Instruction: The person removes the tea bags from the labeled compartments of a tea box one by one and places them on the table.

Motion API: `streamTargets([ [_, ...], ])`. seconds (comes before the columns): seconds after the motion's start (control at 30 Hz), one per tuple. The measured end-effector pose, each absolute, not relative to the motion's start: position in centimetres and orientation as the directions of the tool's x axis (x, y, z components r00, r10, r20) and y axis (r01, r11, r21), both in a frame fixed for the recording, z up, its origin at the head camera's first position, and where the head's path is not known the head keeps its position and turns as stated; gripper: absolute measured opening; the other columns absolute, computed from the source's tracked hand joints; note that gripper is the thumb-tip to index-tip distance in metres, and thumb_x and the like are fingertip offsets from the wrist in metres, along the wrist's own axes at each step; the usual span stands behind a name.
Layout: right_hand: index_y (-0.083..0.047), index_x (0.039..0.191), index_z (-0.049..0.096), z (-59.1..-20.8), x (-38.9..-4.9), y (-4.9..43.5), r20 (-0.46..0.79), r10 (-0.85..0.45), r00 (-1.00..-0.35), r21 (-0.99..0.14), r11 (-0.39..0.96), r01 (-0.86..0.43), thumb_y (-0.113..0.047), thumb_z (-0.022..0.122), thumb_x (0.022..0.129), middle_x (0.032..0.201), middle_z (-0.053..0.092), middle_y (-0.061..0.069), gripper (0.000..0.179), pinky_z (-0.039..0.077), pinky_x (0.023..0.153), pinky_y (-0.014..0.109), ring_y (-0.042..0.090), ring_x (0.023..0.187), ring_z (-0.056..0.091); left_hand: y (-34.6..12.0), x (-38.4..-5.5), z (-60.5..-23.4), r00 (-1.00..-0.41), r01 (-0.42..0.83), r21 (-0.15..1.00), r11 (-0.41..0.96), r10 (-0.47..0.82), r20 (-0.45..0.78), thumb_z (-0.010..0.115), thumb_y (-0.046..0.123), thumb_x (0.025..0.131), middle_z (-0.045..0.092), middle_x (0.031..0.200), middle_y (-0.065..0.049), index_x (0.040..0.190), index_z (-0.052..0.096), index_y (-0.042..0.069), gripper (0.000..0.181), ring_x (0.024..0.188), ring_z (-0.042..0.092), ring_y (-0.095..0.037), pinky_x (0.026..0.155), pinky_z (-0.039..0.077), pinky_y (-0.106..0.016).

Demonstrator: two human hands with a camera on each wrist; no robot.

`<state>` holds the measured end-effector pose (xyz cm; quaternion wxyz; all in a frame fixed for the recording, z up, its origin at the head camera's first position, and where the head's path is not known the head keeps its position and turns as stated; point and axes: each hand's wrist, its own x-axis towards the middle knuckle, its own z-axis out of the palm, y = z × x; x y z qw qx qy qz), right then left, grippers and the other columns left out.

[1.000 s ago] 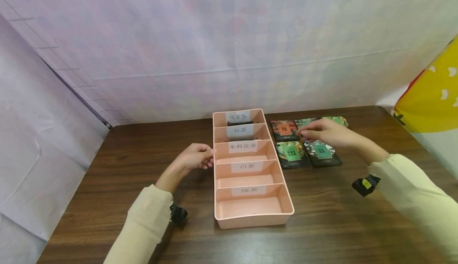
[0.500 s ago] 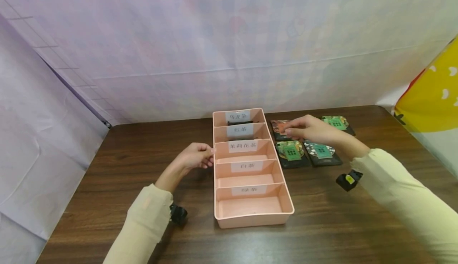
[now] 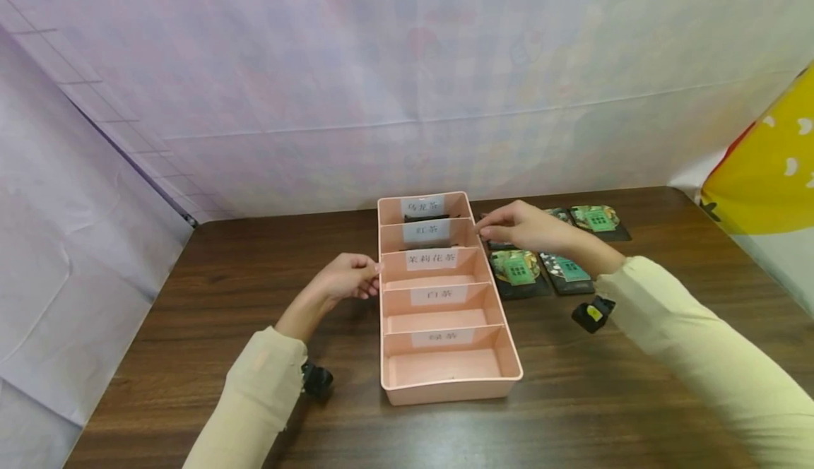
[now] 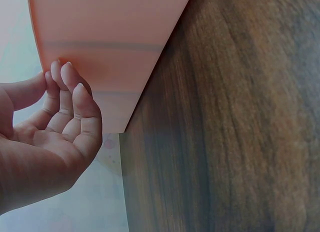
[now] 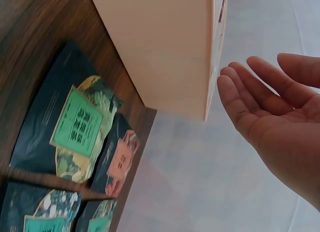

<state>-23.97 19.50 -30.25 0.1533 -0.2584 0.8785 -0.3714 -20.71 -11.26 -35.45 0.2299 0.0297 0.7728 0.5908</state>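
A long pink divided box (image 3: 453, 393) stands on the table, each compartment bearing a white label in Chinese characters. My left hand (image 3: 348, 276) holds its left side, thumb tip at the rim and curled fingertips against the outer wall (image 4: 115, 67). Over the right rim, by the second compartment from the back, hovers my right hand (image 3: 528, 229). Its fingers are loosely bent, with nothing between them in the right wrist view. Tea packets lie right of the box: one with a green label (image 5: 77, 124), one with an orange label (image 5: 120, 159), largely hidden by my right hand in the head view.
Further right are more dark tea packets, including a green-labelled one (image 3: 599, 220) and a teal-labelled one (image 3: 568, 271). Dark packet edges (image 3: 432, 218) show in the two rear compartments. A pale curtain (image 3: 286, 87) hangs right behind the wooden table (image 3: 210, 299).
My right hand has moved left from above the packets to the box's right rim, uncovering the far-right packets and covering the orange-labelled one. The left hand and the box have stayed put.
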Motion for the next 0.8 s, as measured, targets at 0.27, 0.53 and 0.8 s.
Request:
streamTargets([
  [0.27, 0.004, 0.116, 0.059, -30.5, -24.0, 17.7, -0.083, -0.595, -0.8, -0.702, 0.604, -0.376, -0.011, 0.048, 0.095, 0.107, 0.062, 0.018, 0.027, 0.043, 0.064, 0.034, 0.021, 0.067, 0.055, -11.3, -20.7, -35.4, -0.893, -0.223, 0.93, 0.291, 0.322, -0.315, 0.045, 0.008, 0.096, 0.054, 0.068, -0.003, 0.093, 0.051, -0.011, 0.02, 0.058, 0.053, -0.009, 0.053, 0.044, -0.019],
  [0.53, 0.003, 0.112, 0.062, -31.2, -24.4, 16.9, -0.06, -0.62, -0.782, -0.689, 0.593, -0.417, -0.008, 0.049, 0.094, 0.11, 0.061, 0.019, 0.025, 0.044, 0.064, 0.033, 0.018, 0.068, 0.055, -11.3, -20.7, -35.5, -0.894, -0.218, 0.932, 0.29, 0.323, -0.31, 0.045, 0.008, 0.096, 0.054, 0.068, -0.003, 0.093, 0.052, -0.011, 0.02, 0.058, 0.053, -0.009, 0.053, 0.044, -0.019],
  [0.8, 0.005, 0.111, 0.062, -31.6, -24.6, 16.3, -0.053, -0.619, -0.783, -0.664, 0.608, -0.436, -0.007, 0.05, 0.093, 0.112, 0.06, 0.019, 0.025, 0.045, 0.087, 0.044, 0.032, 0.106, 0.055, -11.3, -20.7, -35.5, -0.895, -0.216, 0.932, 0.291, 0.322, -0.308, 0.045, 0.008, 0.096, 0.054, 0.068, -0.003, 0.092, 0.052, -0.011, 0.02, 0.058, 0.053, -0.01, 0.054, 0.044, -0.02],
])
